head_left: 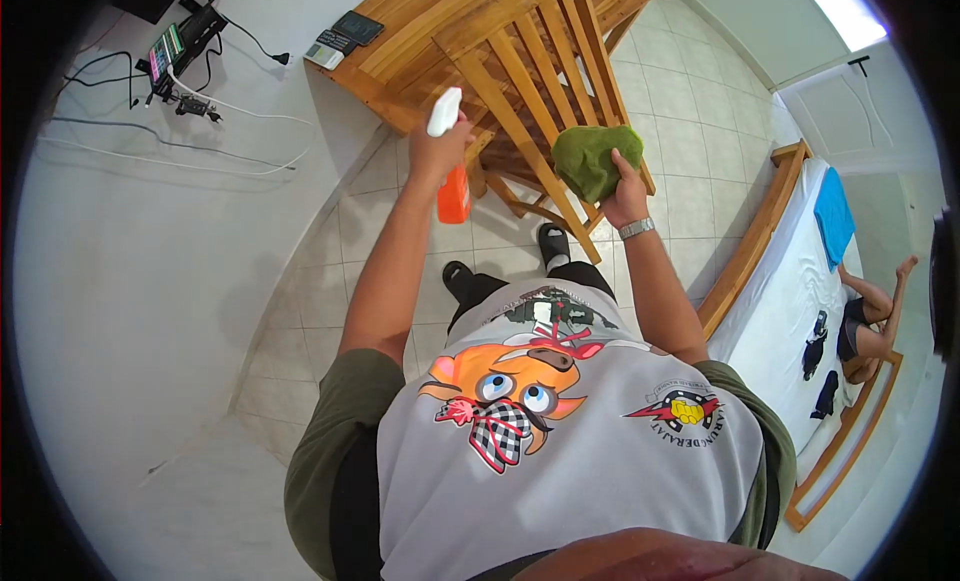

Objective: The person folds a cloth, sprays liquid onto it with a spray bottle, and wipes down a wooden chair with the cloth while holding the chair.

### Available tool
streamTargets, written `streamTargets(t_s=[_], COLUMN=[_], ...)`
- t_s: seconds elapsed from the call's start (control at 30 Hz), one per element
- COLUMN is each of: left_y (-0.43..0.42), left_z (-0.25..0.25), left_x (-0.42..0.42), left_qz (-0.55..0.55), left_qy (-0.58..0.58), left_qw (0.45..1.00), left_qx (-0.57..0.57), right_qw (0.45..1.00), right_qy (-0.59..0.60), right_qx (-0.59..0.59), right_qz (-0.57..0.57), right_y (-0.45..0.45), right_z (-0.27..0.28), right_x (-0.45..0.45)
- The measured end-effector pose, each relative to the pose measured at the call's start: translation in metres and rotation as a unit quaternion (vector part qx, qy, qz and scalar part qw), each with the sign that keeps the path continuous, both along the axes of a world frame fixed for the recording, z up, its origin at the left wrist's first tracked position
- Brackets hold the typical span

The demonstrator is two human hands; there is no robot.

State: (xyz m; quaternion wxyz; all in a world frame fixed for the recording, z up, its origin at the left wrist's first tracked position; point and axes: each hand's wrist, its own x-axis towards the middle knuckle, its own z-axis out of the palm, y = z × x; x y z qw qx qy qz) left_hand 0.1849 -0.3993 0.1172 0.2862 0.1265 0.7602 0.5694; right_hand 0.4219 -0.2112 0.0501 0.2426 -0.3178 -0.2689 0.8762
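The fingers of the left hand [440, 146] were curled closed around the neck of a spray bottle [453, 199], its white head above the grip and its orange body below. The right hand [626, 193] pressed a thumb over the near right edge of a green cloth [588, 163]; its other fingers were hidden beneath, so how far they were bent could not be told. The cloth overlapped the slats of a wooden chair [500, 106], though whether it touched them was unclear. A gap with chair and tile behind it separated cloth and bottle. Beyond, the chair's back stood across the near edge of the desk [410, 41], with small devices [340, 41] at its far left corner. To the left, the white wall [150, 281] bounded the reach. To the right, a broad strip of tiled floor [685, 151] ran between the chair and the wooden edge of a bed [785, 291].
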Motion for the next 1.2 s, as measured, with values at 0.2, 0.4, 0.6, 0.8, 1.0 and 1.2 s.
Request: streamTargets(t_s=[0.2,0.4,0.6,0.8,1.0,1.2], left_y=[-0.019,-0.065,-0.123,-0.186,-0.227,-0.238], left_z=[-0.040,-0.094,-0.096,-0.110,-0.126,-0.139], left_x=[0.024,0.054,0.068,0.073,0.078,0.076], left_qz=[-0.071,-0.102,-0.015,-0.003,0.035,-0.018], left_qy=[0.008,0.057,-0.029,-0.027,-0.092,-0.045], left_qw=[0.997,0.992,0.999,0.999,0.992,0.988], left_qx=[-0.034,0.037,-0.001,-0.042,-0.074,-0.148], right_qw=[0.993,0.829,0.650,0.623,0.634,0.648], right_qy=[-0.047,-0.155,-0.248,-0.321,-0.348,-0.371], right_qx=[0.082,0.537,0.717,0.708,0.687,0.662], right_qz=[-0.075,-0.023,-0.052,-0.086,-0.065,-0.062], right_y=[-0.002,-0.012,-0.091,-0.102,-0.102,-0.098], right_z=[0.018,0.055,0.056,0.022,-0.032,-0.110], right_x=[-0.044,-0.144,-0.273,-0.284,-0.243,-0.199])
